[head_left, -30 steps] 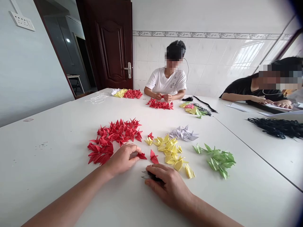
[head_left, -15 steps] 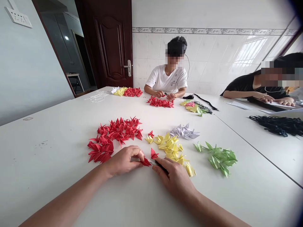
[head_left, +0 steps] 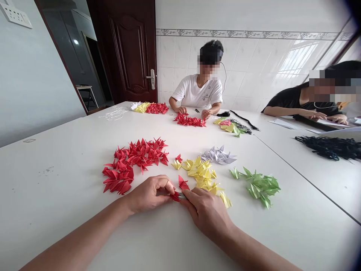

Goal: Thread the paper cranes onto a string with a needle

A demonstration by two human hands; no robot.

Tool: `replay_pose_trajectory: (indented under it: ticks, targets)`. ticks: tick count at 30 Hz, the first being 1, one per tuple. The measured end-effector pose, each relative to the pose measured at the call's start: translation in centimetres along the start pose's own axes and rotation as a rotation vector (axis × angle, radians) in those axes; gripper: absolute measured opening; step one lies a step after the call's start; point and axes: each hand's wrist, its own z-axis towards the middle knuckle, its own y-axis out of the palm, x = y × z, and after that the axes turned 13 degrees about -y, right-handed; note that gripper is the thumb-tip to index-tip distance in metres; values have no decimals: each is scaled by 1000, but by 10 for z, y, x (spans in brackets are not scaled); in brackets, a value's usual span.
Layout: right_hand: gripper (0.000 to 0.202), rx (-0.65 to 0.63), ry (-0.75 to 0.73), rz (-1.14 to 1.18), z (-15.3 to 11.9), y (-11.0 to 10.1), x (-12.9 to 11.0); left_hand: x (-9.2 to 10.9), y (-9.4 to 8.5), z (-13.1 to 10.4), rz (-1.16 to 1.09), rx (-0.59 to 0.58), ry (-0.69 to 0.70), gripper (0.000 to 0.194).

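Between the thumb and fingers of my left hand (head_left: pixel 153 194), a red folded paper crane (head_left: pixel 175 196) is pinched just above the table. My right hand (head_left: pixel 207 209) is closed around a small tool with a grey metal tip (head_left: pixel 182 195). That tip touches the crane's right side; the tool's kind is hidden by my fingers. Just beyond my fingertips lies another red paper crane (head_left: pixel 183 183). Left of my hands is a curved pile of red cranes (head_left: pixel 120 180). Yellow cranes (head_left: pixel 201 173) lie beyond my right hand.
White cranes (head_left: pixel 218 155) and green cranes (head_left: pixel 262 188) lie to the right. Across the table, a person in a white shirt (head_left: pixel 197 92) sits behind more red cranes (head_left: pixel 189 120). Black cords (head_left: pixel 329 147) are heaped at the right, near a person in black (head_left: pixel 293 99).
My hands have come closer together, and the tool tip now meets the red crane. Across the table, the person's small black tool now lies on the tabletop.
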Motion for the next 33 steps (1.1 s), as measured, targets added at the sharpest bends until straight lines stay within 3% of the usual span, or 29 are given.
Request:
replay_pose_trajectory:
  ticks: [22, 27, 30, 33]
  targets:
    - [21, 49, -66, -43, -1, 3, 0, 0, 1, -1, -14, -11, -44, 6]
    - [18, 2, 11, -55, 0, 3, 0, 0, -2, 0, -29, 6, -36, 8]
    - [16, -20, 90, 1, 1, 3, 0, -2, -5, 2, -37, 63, -74, 10]
    - [19, 38, 121, 121, 0, 3, -1, -5, -5, 5, -15, 175, -142, 13]
